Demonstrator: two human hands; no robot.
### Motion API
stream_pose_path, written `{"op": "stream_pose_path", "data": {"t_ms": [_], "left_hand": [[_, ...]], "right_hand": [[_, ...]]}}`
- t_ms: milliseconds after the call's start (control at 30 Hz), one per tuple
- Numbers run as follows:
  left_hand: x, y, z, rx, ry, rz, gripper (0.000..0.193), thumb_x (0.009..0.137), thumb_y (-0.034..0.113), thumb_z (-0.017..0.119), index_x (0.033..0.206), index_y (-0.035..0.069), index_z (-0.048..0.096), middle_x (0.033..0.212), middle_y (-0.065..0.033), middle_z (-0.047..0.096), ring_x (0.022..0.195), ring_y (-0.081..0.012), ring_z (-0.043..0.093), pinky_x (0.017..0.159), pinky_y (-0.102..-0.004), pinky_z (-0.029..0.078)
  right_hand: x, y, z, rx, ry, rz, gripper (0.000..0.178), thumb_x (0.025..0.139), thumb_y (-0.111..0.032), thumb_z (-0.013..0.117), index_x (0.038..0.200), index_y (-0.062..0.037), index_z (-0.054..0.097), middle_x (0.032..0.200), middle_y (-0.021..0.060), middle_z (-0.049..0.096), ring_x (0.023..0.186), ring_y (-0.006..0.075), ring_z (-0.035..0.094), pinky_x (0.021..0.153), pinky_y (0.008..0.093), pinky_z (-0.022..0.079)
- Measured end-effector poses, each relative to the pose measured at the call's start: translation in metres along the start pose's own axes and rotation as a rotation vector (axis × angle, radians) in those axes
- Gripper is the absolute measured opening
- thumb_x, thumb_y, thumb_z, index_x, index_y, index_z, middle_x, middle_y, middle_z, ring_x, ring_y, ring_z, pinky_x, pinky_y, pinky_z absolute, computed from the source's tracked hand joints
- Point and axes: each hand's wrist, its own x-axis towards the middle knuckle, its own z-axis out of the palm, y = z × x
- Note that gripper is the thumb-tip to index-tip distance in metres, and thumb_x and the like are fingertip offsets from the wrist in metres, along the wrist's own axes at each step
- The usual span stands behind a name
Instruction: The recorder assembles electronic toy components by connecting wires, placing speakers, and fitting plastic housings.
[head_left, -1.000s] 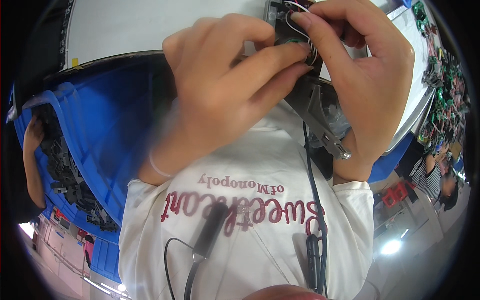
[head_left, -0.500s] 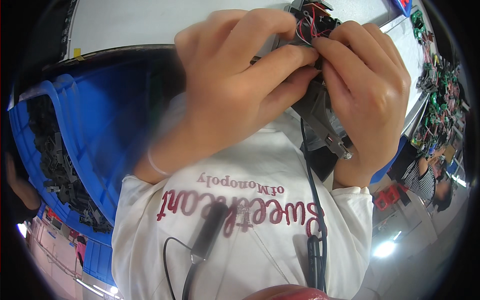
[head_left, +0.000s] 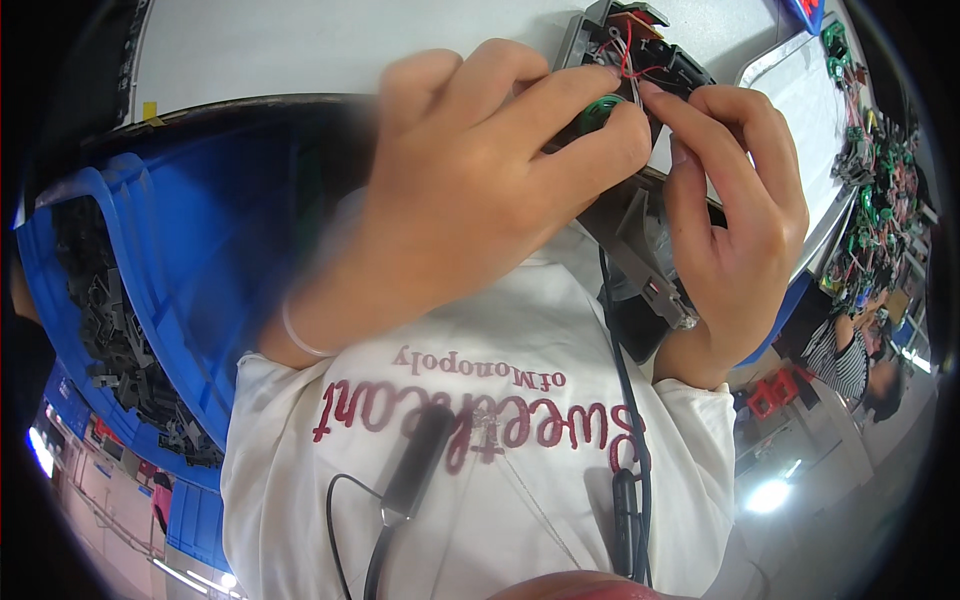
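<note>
**A:** We're at the near edge of the worktop (head_left: 300,50), folks, and an open grey plastic housing (head_left: 573,45) sits right there between the two hands!

**B:** What's inside? We see thin red wires (head_left: 627,62) looping across it, and a round green part (head_left: 600,112) just below them.

**A:** Here's the left hand (head_left: 500,170), index fingertip in at those wires, thumb apart from it, the green showing between! Is a wire pinched? We can't tell.

**B:** Over to the right hand (head_left: 740,190): index fingertip just beside the left one, thumb clear of that finger. Whether anything is clamped there, we can't tell either.

**A:** Lower down, a grey plastic arm (head_left: 655,280) slants out past the near edge, toward the white T-shirt (head_left: 480,330)!

**B:** Left along that edge we've got a yellow square (head_left: 150,110), and below it blue bins (head_left: 150,240), dark plastic parts (head_left: 110,320) piled in the outer one.

**A:** And off the right side, a tangle of green circuit boards (head_left: 870,200), near a co-worker in a striped top (head_left: 848,360)!
</note>
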Motion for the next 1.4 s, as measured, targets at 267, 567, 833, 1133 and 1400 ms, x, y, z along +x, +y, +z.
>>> {"op": "stream_pose_path", "data": {"t_ms": [267,567,833,1133,1400], "left_hand": [[-0.001,-0.005,0.001,-0.036,-0.007,0.007,0.026,0.070,0.019,0.074,0.095,0.019,0.069,0.105,0.0100,0.068,0.085,-0.0129,0.055,0.080,-0.0274,0.030],[0.002,-0.006,0.002,-0.073,-0.016,0.012,0.026,0.071,0.018,0.074,0.096,0.020,0.070,0.105,0.0080,0.068,0.088,-0.0136,0.056,0.080,-0.0288,0.030],[-0.008,-0.008,0.012,-0.031,0.103,0.036,0.030,0.069,0.020,0.075,0.099,0.021,0.071,0.117,0.0042,0.064,0.092,-0.0130,0.054,0.082,-0.0270,0.028],[-0.007,0.000,0.007,0.045,0.043,-0.031,0.027,0.070,0.022,0.074,0.098,0.021,0.071,0.118,0.0055,0.066,0.093,-0.0122,0.053,0.083,-0.0265,0.027],[-0.002,0.006,0.002,0.072,-0.003,-0.090,0.029,0.070,0.022,0.074,0.098,0.025,0.071,0.121,0.0090,0.062,0.100,-0.0121,0.049,0.084,-0.0289,0.025]], "right_hand": [[0.000,-0.006,0.010,0.046,0.043,0.089,0.036,0.071,0.010,0.056,0.102,-0.0035,0.068,0.096,0.0119,0.058,0.085,0.0249,0.058,0.074,0.0305,0.047],[0.004,-0.004,0.008,0.104,0.002,0.119,0.040,0.071,0.011,0.050,0.104,-0.0041,0.068,0.098,0.0122,0.055,0.085,0.0245,0.058,0.073,0.0290,0.046],[0.006,-0.001,0.007,0.114,-0.018,0.089,0.039,0.070,0.012,0.051,0.101,-0.0020,0.069,0.096,0.0119,0.055,0.082,0.0231,0.058,0.072,0.0272,0.046],[0.015,-0.003,0.010,-0.011,0.022,-0.026,0.034,0.069,0.011,0.054,0.097,-0.0005,0.069,0.094,0.0105,0.056,0.081,0.0230,0.056,0.072,0.0282,0.046],[0.005,-0.005,0.001,0.092,0.069,0.100,0.035,0.072,0.010,0.054,0.100,-0.0025,0.070,0.090,0.0098,0.056,0.076,0.0185,0.057,0.065,0.0252,0.046]]}}
